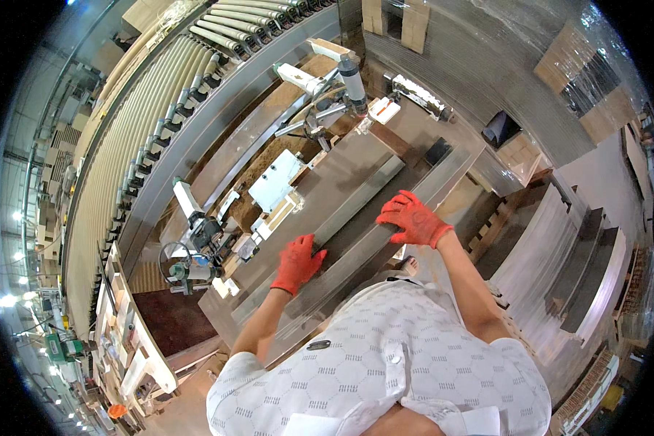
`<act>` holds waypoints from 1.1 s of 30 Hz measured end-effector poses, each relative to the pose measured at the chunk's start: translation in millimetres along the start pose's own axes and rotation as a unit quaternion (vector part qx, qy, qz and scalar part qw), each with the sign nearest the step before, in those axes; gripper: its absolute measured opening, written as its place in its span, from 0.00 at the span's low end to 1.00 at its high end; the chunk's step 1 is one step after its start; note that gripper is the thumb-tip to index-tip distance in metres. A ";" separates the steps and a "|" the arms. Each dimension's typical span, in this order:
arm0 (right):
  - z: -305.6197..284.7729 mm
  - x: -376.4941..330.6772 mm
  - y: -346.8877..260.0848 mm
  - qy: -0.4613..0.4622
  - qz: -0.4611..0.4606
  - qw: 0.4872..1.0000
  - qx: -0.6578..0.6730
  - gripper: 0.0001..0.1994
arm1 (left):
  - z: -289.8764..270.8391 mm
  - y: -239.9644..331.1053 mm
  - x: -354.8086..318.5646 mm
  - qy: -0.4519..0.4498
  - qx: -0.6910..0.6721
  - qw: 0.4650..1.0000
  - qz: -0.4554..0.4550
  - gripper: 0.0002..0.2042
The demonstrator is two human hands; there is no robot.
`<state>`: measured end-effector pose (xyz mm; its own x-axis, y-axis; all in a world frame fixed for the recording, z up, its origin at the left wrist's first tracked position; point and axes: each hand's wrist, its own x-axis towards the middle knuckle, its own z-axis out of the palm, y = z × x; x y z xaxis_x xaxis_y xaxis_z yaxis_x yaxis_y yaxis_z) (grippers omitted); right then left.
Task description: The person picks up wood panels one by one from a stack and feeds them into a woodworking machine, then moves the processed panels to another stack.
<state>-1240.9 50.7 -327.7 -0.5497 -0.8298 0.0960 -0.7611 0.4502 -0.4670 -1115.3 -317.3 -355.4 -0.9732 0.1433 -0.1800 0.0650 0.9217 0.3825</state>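
Both hands wear red gloves. My left hand lies at the left part of a long grey-brown board, with fingers and thumb apart. My right hand is spread over a second long board nearer to me. Its fingers are bent a little and nothing shows in its grasp. Between the two boards runs a darker strip. The boards lie slantwise across a brown worktable. Whether the palms press on the wood is hidden under the gloves.
Beyond the boards stand two clamp-like machine heads, one near left and one farther, with a white plate between them. A roller conveyor curves behind. Film-wrapped stacks rise at right; more wrapped panels lie closer.
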 end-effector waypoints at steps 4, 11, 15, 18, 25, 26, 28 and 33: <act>-3.1 12.0 -1.7 0.008 -0.044 0.998 0.035 0.29 | -32.9 86.0 -15.2 -0.005 -0.100 0.993 0.059 0.31; 2.4 50.4 -13.4 0.142 0.002 0.990 -0.007 0.26 | -10.8 54.2 1.6 0.132 -0.002 0.991 -0.006 0.32; 17.1 56.4 -24.4 0.198 0.033 0.980 -0.009 0.25 | 2.3 -33.7 29.9 0.183 -0.018 0.983 -0.022 0.30; 31.5 48.1 -28.8 0.157 0.041 0.987 -0.015 0.25 | 3.4 -77.0 49.7 0.201 0.004 0.978 -0.055 0.29; 43.7 31.0 -26.2 0.133 0.055 0.990 -0.004 0.22 | 20.8 -115.7 70.7 0.214 0.066 0.969 -0.103 0.27; 43.9 29.7 -25.6 0.128 0.059 0.990 -0.004 0.22 | 23.0 -114.7 75.3 0.227 0.074 0.964 -0.117 0.26; 44.1 28.3 -24.8 0.120 0.067 0.990 -0.004 0.22 | 26.3 -115.6 84.5 0.244 0.082 0.957 -0.132 0.26; 48.4 29.0 -27.6 0.125 0.068 0.990 0.023 0.21 | 44.3 -134.6 104.3 0.246 0.025 0.959 -0.137 0.26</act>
<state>-1219.1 -1.8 -354.6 -0.7182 -0.6524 0.2419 -0.6612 0.5317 -0.5293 -1215.8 -410.4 -465.8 -0.9405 -0.2838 0.1869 -0.2105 0.9184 0.3351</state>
